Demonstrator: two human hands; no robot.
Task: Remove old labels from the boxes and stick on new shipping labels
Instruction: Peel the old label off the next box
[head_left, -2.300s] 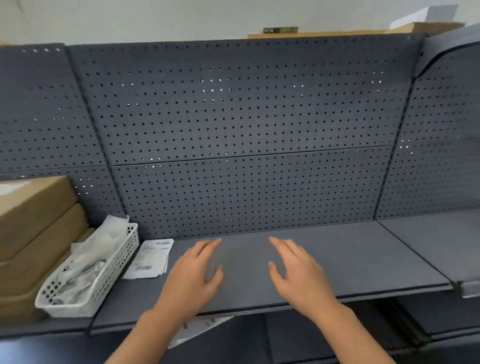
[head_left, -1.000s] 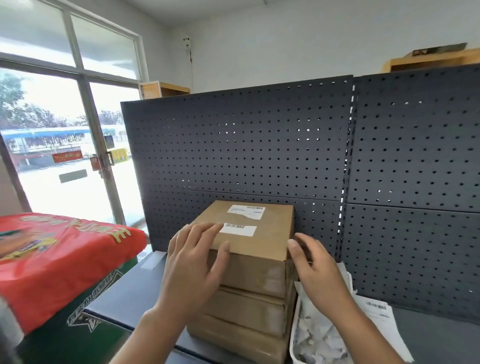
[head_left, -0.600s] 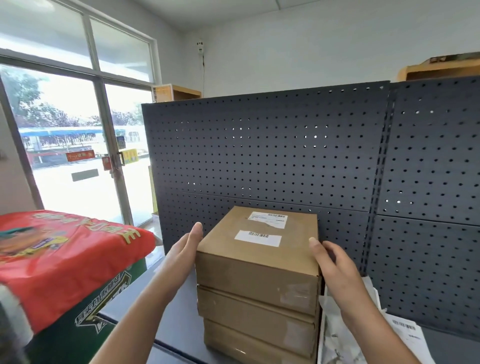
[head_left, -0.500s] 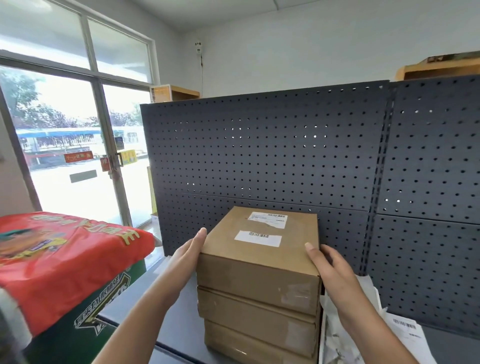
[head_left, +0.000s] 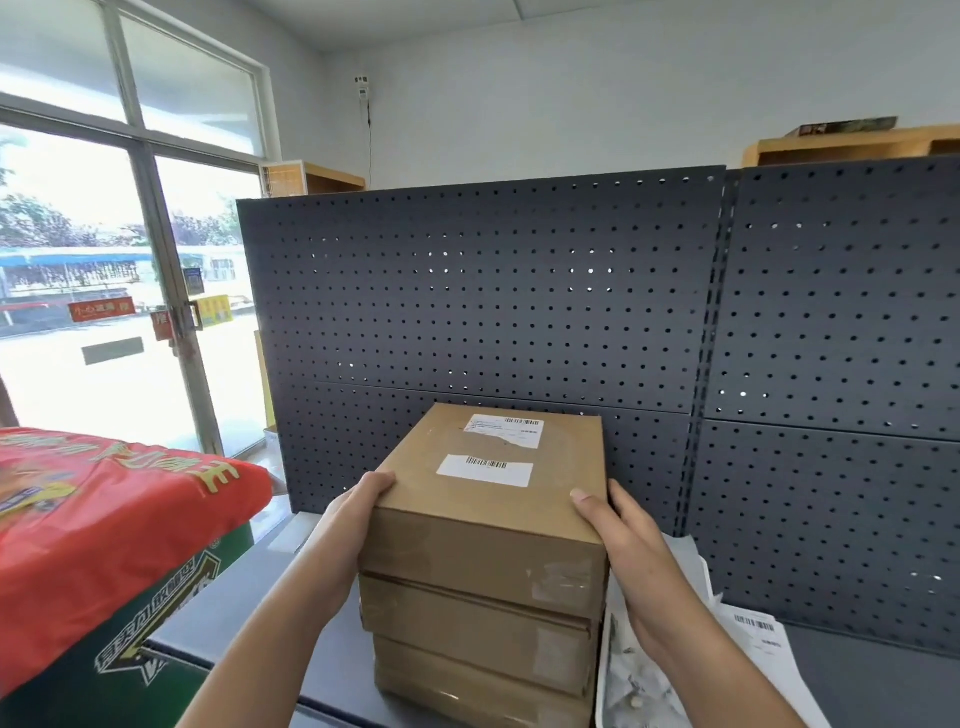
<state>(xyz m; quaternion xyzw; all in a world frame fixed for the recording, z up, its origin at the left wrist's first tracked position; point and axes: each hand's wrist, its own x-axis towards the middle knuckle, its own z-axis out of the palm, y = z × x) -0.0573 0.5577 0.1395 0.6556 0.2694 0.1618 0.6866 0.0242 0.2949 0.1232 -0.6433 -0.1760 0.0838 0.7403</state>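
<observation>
Three brown cardboard boxes stand stacked on the dark shelf (head_left: 270, 613). The top box (head_left: 488, 499) carries two white labels: a torn one (head_left: 504, 430) near its far edge and a barcode strip (head_left: 485, 470) nearer me. My left hand (head_left: 358, 514) grips the top box's left side, thumb curled over the top edge. My right hand (head_left: 618, 535) grips its right side, thumb on the top near corner. The lower boxes (head_left: 478, 623) sit beneath, square with the top one.
A white basket of peeled paper scraps (head_left: 644, 670) stands right of the stack, with a sheet of new labels (head_left: 763, 644) beside it. Dark pegboard (head_left: 519, 291) backs the shelf. A red sack (head_left: 104, 525) lies on a green carton at the left.
I turned left from the bare shelf to the stack. Both hands closed in from beside the top box and now clasp its two sides.
</observation>
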